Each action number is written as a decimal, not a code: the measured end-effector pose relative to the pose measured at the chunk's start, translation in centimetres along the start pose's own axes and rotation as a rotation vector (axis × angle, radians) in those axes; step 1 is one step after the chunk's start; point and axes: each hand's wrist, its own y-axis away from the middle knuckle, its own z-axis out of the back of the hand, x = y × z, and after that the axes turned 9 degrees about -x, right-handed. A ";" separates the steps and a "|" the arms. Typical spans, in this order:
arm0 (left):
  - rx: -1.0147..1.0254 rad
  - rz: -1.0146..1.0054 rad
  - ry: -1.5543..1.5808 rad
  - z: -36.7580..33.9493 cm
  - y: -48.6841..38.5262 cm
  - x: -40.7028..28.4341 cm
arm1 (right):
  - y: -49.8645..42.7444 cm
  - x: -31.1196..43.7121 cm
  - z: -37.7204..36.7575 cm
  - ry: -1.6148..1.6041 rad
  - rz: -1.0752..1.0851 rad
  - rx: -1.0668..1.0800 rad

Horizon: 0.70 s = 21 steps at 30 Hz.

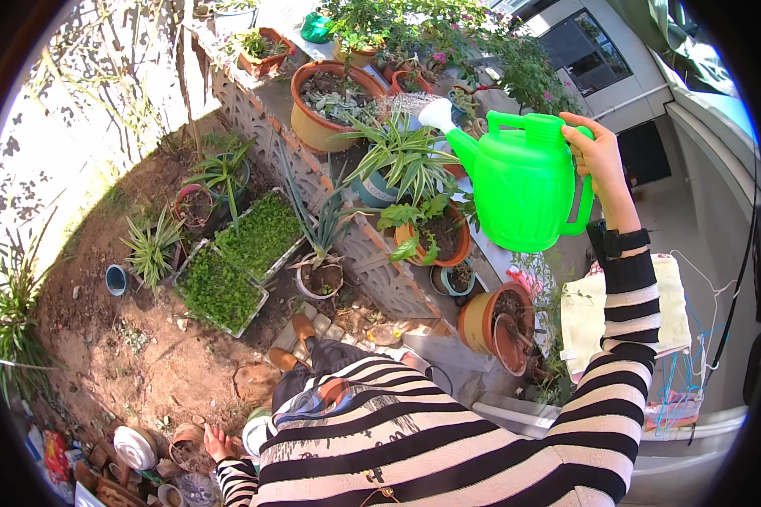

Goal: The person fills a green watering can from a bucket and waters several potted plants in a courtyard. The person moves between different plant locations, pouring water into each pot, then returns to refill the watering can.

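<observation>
My right hand (594, 149) grips the handle of a bright green plastic watering can (523, 184), raised at the right. From its white sprinkler rose (437, 115), fine streams of water fall toward the large round planter (320, 130) of low grey-green plants. Below the spout stands a potted spider plant (412, 158) with striped leaves. Down at the lower left, my left hand (218, 442) hangs with nothing in it, its fingers slightly apart. It appears next to a terracotta pot (189, 437) of soil; whether they touch is unclear.
A low patterned block wall (380, 266) runs diagonally beside the potted plants. On the soil sit rectangular trays of green seedlings (260, 234), a small blue pot (116, 280) and a white pot with a long-leaved plant (320, 279). A pale cloth (627, 310) hangs at the right.
</observation>
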 end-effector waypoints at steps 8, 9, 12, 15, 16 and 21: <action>0.202 -0.047 0.086 -3.5 -2.8 -2.9 | 6.8 -8.9 5.7 0.028 -0.148 -0.193; 0.138 -0.052 0.002 -4.0 -3.0 -3.1 | 7.7 -9.9 6.1 -0.038 -0.157 -0.200; 0.092 -0.111 0.006 -5.4 -2.3 -3.2 | 9.6 -13.0 5.6 -0.264 -0.173 -0.253; 0.124 -0.131 0.063 -5.7 -0.7 -3.7 | 11.1 -14.5 3.5 -0.487 -0.130 -0.220; 0.100 -0.127 0.080 -6.0 0.0 -3.8 | 11.2 -14.7 2.4 -0.523 -0.125 -0.204; 0.023 -0.123 0.235 -5.6 4.2 -3.3 | 10.5 -12.8 -6.0 -0.653 -0.098 -0.039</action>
